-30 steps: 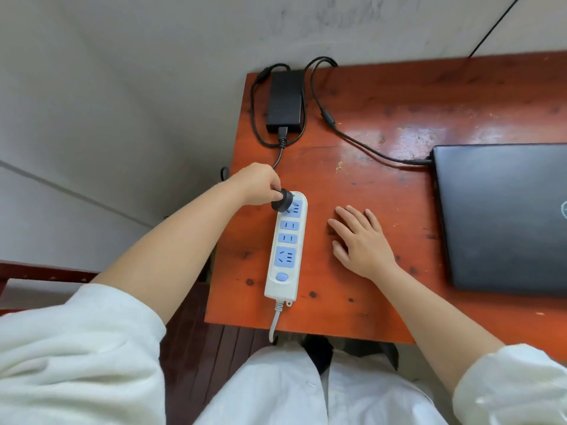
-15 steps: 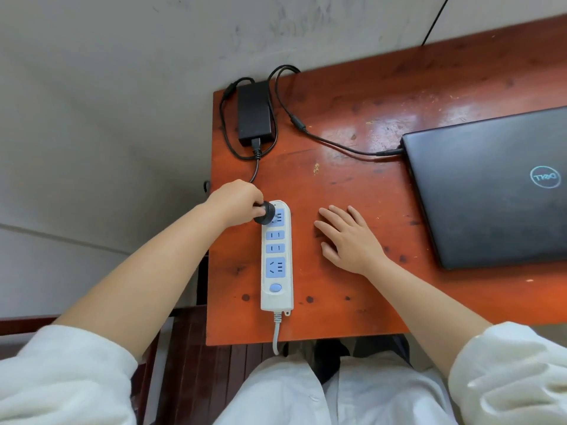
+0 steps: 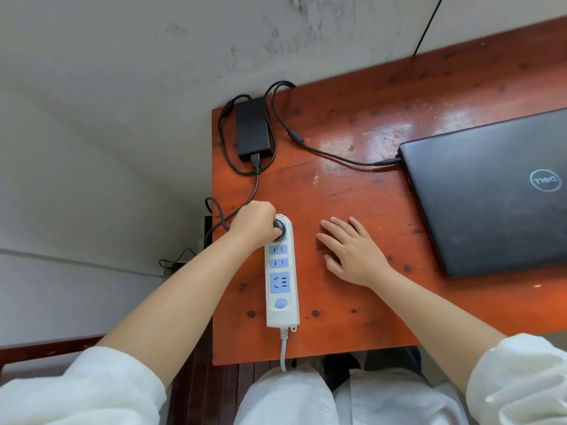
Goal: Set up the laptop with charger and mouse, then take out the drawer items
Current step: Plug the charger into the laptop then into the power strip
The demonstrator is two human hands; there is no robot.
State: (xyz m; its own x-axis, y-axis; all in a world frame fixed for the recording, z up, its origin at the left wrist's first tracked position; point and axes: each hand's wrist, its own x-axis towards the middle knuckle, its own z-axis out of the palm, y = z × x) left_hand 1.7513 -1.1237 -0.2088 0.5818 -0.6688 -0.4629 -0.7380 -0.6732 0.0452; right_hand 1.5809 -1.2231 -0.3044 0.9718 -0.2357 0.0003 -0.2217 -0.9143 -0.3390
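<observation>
A closed black laptop [image 3: 491,191] lies at the right of the red-brown wooden table [image 3: 352,191]. Its charger brick [image 3: 253,130] rests at the table's far left corner, and a thin cable runs from it into the laptop's left side. A white power strip [image 3: 280,277] with blue sockets lies lengthwise near the left edge. My left hand [image 3: 254,223] grips the charger's round black plug [image 3: 279,230], which sits in the strip's top socket. My right hand [image 3: 349,250] lies flat on the table just right of the strip, fingers spread. No mouse or drawer is in view.
A grey wall runs behind and to the left of the table. The charger's mains cable [image 3: 214,216] loops off the table's left edge. Dark wooden slats [image 3: 196,391] show below the front left corner, and my white-clothed lap is under the front edge.
The view has shifted, so the table sits further left and lower. My left hand has pressed the black plug down into the top socket. My right hand has stayed flat.
</observation>
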